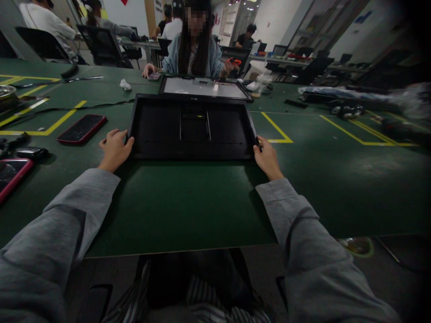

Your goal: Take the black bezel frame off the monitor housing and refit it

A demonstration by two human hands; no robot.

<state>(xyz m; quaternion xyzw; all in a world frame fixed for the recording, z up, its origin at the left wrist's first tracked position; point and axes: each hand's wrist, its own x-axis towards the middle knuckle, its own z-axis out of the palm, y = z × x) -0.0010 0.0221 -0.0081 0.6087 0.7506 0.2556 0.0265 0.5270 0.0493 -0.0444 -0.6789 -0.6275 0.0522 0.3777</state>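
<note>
Gray sleeves (313,255) reach over the green counter (191,211) to a black casing (158,128), resting on or just above it, its 2 short sides gripped by left hand (116,149) and right hand (267,157), apparently for positioning, so the next move probably calls for level, even support.

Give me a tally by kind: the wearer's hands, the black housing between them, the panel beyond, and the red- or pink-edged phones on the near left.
Left hand and right hand: 2
Black housing: 1
Panel: 1
Farther phone and nearer phone: 2
Total: 6
</note>
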